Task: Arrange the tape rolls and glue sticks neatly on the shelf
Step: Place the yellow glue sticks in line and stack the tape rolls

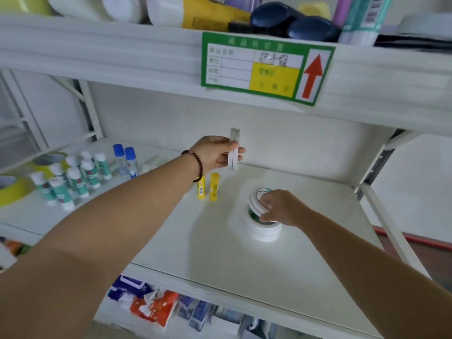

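Observation:
My left hand (215, 152) holds two thin white tape rolls (234, 148) on edge, raised above the white shelf (220, 253). My right hand (278, 207) grips two more white tape rolls (255, 200), tilted, at the top of a flat stack of white tape rolls (265, 231) in the middle of the shelf. Two yellow glue sticks (208, 187) stand upright just below my left wrist. Several white-and-teal glue sticks (73, 177) stand grouped at the left, with two blue-capped glue bottles (126, 160) behind them.
Wide yellow tape rolls (14, 189) lie at the far left. The upper shelf carries a green price label (266, 69) and bottles (195, 13). Packaged goods (151, 304) fill the shelf below. A metal upright (376, 165) bounds the right side.

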